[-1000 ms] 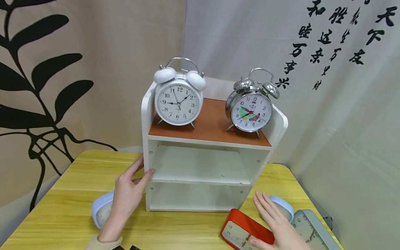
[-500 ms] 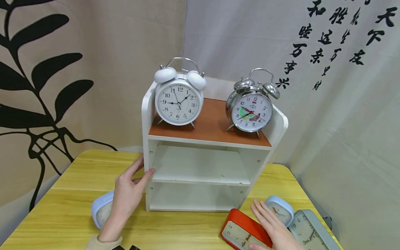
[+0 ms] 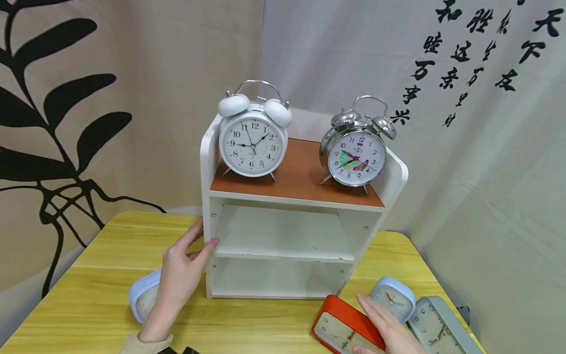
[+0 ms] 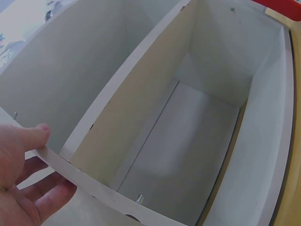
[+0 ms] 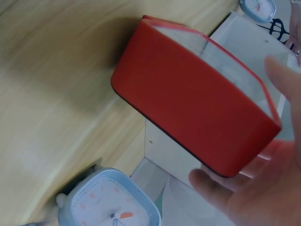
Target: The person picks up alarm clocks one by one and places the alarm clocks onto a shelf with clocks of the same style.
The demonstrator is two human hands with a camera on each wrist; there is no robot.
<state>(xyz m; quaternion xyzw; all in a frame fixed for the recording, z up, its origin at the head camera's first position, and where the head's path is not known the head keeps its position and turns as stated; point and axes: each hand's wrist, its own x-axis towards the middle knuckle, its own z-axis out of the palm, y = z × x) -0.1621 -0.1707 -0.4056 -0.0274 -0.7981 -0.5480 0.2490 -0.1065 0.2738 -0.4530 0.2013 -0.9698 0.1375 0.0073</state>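
Note:
My left hand [image 3: 182,275] holds the left side panel of a white shelf unit [image 3: 283,253], thumb at its front edge and fingers along the outside. In the left wrist view, the left hand [image 4: 28,172] straddles that panel's edge. My right hand [image 3: 391,327] is at the right end of a red desk clock [image 3: 353,322], which lies tilted on the table. In the right wrist view, the right hand [image 5: 263,188] has its thumb on the face side of the red clock and fairly straight fingers by its back edge.
On the shelf's brown top stand a white twin-bell alarm clock [image 3: 253,142] and a silver one [image 3: 355,157]. A light blue clock [image 3: 393,300] and a grey-green clock [image 3: 442,327] lie right of my right hand. Another blue clock [image 3: 143,297] sits beside my left wrist on the wooden table [image 3: 88,295].
My right hand has drawn back toward the front and narrowed its spread beside the red clock, uncovering the light blue clock behind it. My left hand has stayed on the shelf panel.

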